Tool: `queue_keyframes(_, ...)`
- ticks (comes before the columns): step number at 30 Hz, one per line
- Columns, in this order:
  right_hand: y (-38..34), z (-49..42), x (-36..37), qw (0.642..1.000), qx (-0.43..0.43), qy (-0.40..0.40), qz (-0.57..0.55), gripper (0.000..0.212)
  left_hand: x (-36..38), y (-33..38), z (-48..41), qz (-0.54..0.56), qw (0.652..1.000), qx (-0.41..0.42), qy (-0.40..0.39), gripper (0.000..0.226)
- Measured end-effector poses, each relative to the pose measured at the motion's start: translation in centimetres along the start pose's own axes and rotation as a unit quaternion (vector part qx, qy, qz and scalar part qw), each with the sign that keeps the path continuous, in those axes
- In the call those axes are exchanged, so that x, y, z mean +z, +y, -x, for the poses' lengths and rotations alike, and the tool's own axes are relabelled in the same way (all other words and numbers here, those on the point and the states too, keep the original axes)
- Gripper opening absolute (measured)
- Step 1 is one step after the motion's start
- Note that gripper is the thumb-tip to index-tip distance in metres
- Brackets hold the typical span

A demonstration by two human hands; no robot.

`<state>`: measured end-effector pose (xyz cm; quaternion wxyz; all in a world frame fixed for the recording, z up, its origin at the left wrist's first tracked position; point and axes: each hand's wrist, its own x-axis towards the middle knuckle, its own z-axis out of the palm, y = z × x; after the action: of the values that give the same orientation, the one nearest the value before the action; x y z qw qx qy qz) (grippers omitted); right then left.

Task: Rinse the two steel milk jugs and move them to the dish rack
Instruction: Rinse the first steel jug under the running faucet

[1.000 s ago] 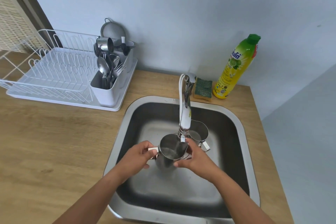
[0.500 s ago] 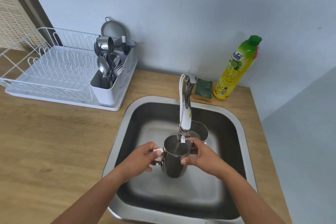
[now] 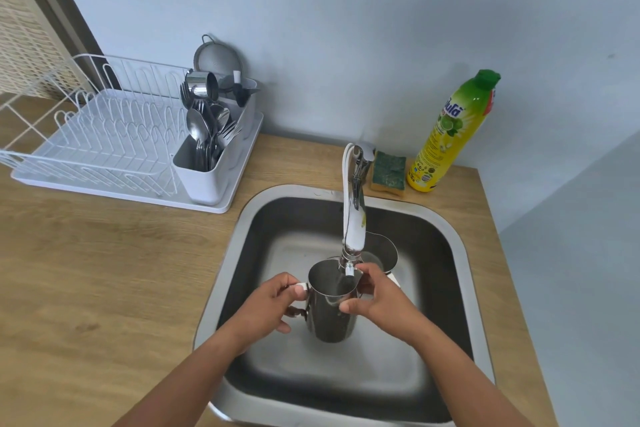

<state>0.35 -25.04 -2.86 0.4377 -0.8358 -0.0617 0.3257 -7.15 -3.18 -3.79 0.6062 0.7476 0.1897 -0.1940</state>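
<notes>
I hold a steel milk jug [image 3: 330, 317] upright above the sink [image 3: 239, 243], its mouth right under the tap spout [image 3: 354, 236]. My left hand [image 3: 268, 308] grips the jug's handle. My right hand [image 3: 379, 300] is closed on the jug's rim and right side. A second steel milk jug [image 3: 384, 251] stands in the sink just behind, partly hidden by the tap and my right hand. The white dish rack [image 3: 107, 142] sits on the counter at the back left.
A white cutlery holder [image 3: 214, 163] full of spoons and forks stands at the rack's right end, with a small strainer [image 3: 216, 57] behind it. A green sponge [image 3: 388, 168] and a yellow dish soap bottle [image 3: 450, 135] stand behind the sink. The wooden counter [image 3: 104, 270] spreads left.
The jug has risen from low in the sink to just under the spout and now stands more upright. Both hands have kept their hold on it.
</notes>
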Motion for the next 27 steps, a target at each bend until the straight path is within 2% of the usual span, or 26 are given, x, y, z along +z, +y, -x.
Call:
queue_keyframes(6, 0.6, -0.3, 0.4, 0.999, -0.011, 0.013, -0.033, 0.049, 0.0, 0.4, -0.1, -0.007, 1.000, -0.003, 0.004, 0.016)
queue_keyframes(13, 1.1, -0.4, 0.9, 0.997, 0.010, 0.015, -0.075, 0.047, 0.1, 0.4, -0.1, -0.037, 0.999, -0.016, 0.021, 0.022)
queue_keyframes(23, -0.2, 0.1, 1.5, 0.993, 0.053, 0.047, -0.096, 0.038, 0.5, -0.2, -0.7, 0.011, 0.998, -0.066, 0.006, 0.033)
queue_keyframes(27, -0.2, -0.1, 1.8, 0.992, 0.073, 0.055, -0.089, 0.041, 0.6, -0.6, -0.7, 0.027, 0.996, -0.082, -0.013, 0.035)
